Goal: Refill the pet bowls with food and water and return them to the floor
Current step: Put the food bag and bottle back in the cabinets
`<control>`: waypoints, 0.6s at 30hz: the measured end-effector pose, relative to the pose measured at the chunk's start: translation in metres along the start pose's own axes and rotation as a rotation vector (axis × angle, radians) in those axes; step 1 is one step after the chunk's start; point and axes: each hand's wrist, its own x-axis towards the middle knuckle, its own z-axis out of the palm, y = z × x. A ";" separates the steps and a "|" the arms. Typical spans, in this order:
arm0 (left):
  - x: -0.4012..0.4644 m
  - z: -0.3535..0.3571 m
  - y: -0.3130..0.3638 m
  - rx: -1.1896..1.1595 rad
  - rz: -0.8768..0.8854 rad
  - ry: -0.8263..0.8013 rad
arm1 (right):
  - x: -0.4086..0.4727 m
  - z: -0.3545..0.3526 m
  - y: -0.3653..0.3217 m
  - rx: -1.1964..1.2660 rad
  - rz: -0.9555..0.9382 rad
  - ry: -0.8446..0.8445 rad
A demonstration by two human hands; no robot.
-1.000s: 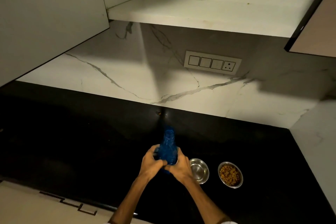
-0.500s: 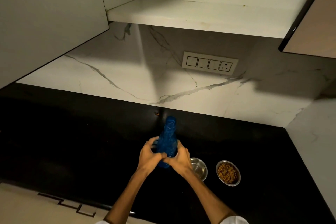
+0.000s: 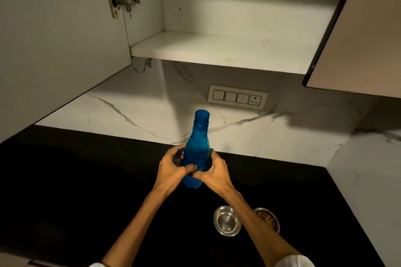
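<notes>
The translucent blue plastic water bottle stands upright in the air over the black stone counter, its long axis near vertical, capped neck pointing up and slightly away. Both hands clasp its lower body: the left hand wraps it from the left with the thumb laid across the near face, the right hand curls round it from the right, fingers behind the bottle.

The empty round steel bowl sits on the counter nearer and to the right, below the right forearm. Touching or just beside it on the right is a second steel bowl holding brown kibble, partly hidden by that forearm.

Pouring water would likely mean uncapping the bottle, then bringing it near and right, neck tipped down toward the empty bowl; the right hand lies closer to it.
</notes>
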 end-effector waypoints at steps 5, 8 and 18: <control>0.008 -0.008 0.049 -0.048 0.097 0.005 | 0.008 -0.023 -0.045 0.061 -0.076 0.024; 0.012 -0.015 0.082 -0.101 0.175 0.003 | 0.010 -0.038 -0.075 0.052 -0.162 0.053; 0.027 -0.037 0.185 -0.092 0.430 0.026 | 0.020 -0.086 -0.173 0.037 -0.336 0.166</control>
